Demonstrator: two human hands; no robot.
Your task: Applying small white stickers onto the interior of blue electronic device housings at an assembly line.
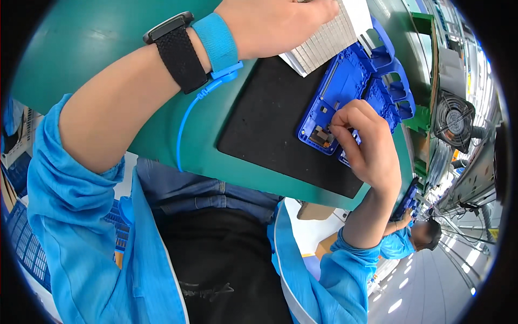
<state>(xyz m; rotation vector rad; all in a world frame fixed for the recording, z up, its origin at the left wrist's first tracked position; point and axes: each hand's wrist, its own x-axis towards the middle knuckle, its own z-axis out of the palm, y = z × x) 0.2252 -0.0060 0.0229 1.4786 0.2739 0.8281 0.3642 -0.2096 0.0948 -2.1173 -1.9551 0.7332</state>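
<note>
My left hand (275, 27) is at the top edge of the view, its fingers curled at a sheet of grey strips (329, 40) with white backing. Part of that hand is cut off by the frame. Over the lower end of a blue plastic housing (324, 97), my right hand (369, 143) has thumb and index finger pinched together. Whatever is between those fingertips is too small to make out. Small dark and copper-coloured parts (322, 136) sit inside the housing by the fingertips. A second blue plastic part with loop-shaped pieces (396, 81) lies alongside, partly covered by the hand.
The housing lies on a black mat (275, 119) upon a green table (162, 129). A blue cord (181, 135) runs from the wristband (218, 40) on my left wrist over the table edge. A fan (454, 120) stands far right; another person (402, 240) works beyond my right arm.
</note>
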